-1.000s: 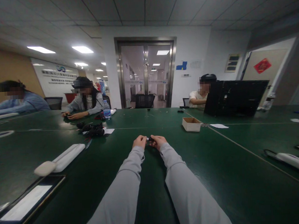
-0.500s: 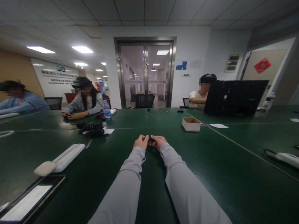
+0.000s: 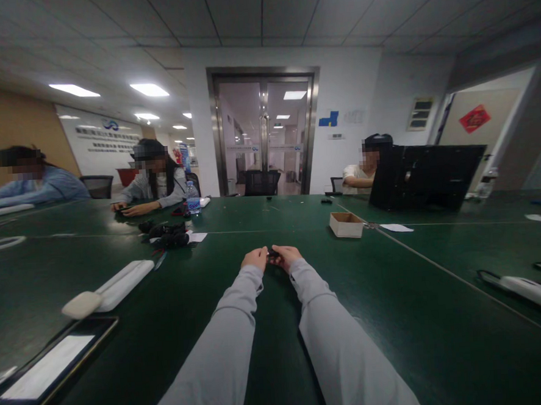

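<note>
A small black object (image 3: 272, 254) sits between my two hands, close above the green table (image 3: 279, 336); its kind is too small to make out. My left hand (image 3: 254, 259) is closed, its fingertips pinching the object's left end. On the other side my right hand (image 3: 286, 257) has its fingers curled round the right part of it, thumb on top. Both hands nearly touch each other, and the fingers cover much of the object.
An open small box (image 3: 346, 226) stands beyond my right hand. Left lie a phone (image 3: 51, 368), a white bar-shaped case (image 3: 124, 285) and black gear (image 3: 167, 234). A water bottle (image 3: 192, 198) stands farther off. A monitor (image 3: 427, 177) is at the right; several people sit around.
My left fingers have shifted slightly on the small black object, and a little more of it shows between the hands. My arms have stayed in place.
</note>
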Action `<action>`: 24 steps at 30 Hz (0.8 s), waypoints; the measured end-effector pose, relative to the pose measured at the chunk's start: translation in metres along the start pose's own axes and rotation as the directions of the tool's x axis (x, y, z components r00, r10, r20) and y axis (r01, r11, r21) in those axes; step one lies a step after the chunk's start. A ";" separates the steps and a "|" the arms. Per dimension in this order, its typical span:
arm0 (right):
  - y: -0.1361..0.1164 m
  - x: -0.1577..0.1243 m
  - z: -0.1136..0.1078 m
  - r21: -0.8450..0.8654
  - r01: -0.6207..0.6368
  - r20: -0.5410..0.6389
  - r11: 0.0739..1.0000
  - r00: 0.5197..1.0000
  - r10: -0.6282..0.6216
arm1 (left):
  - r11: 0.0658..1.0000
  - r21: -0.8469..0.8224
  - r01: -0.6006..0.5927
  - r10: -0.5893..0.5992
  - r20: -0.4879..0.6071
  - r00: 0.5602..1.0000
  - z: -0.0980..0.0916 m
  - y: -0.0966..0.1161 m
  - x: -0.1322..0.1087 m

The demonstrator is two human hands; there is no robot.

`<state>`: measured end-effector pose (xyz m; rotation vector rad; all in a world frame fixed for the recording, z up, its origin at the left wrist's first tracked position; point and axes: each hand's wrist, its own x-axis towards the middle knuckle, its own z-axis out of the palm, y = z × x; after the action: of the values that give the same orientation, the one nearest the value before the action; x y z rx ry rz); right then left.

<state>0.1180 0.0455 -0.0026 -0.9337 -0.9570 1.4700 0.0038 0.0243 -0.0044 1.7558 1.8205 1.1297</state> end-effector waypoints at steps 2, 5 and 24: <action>0.000 0.000 0.000 -0.001 -0.001 0.000 1.000 1.000 0.001 | 1.000 0.002 0.002 -0.002 0.002 1.000 0.000 0.000 0.000; -0.002 -0.002 0.001 0.021 -0.007 -0.016 1.000 1.000 0.007 | 0.999 -0.007 -0.036 0.036 -0.014 0.999 0.001 0.000 0.001; -0.001 -0.001 0.000 0.054 0.004 -0.005 0.999 1.000 -0.004 | 0.999 0.019 -0.046 0.046 0.006 0.999 0.000 0.002 -0.003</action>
<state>0.1185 0.0449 -0.0018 -0.8954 -0.9106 1.4827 0.0056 0.0212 -0.0040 1.8186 1.8020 1.1275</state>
